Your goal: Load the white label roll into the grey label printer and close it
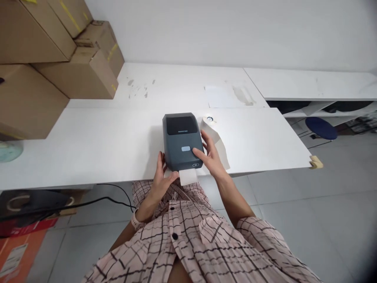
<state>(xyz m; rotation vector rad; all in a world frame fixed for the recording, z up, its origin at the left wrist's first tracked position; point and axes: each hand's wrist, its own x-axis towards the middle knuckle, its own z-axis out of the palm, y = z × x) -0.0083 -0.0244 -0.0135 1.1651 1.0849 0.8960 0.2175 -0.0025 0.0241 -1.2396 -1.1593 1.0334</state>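
A dark grey-blue label printer [181, 145] stands at the table's front edge, with a strip of white label paper [188, 177] sticking out of its front. My left hand [161, 179] grips the printer's lower left corner, fingers along its side and thumb at the front by the paper. On the other side, my right hand [210, 157] holds the printer, its thumb on top near the light button [185, 149] and its fingers against the right side. Behind my right hand lies a roll of labels [210, 119] with a loose strip [222, 151] trailing toward the front edge.
Cardboard boxes [85, 72] are stacked at the back left of the white table [97, 145]. A white sheet [217, 97] lies behind the roll. Black cables [108, 198] hang below the table at left. A blue stool [321, 128] stands to the right.
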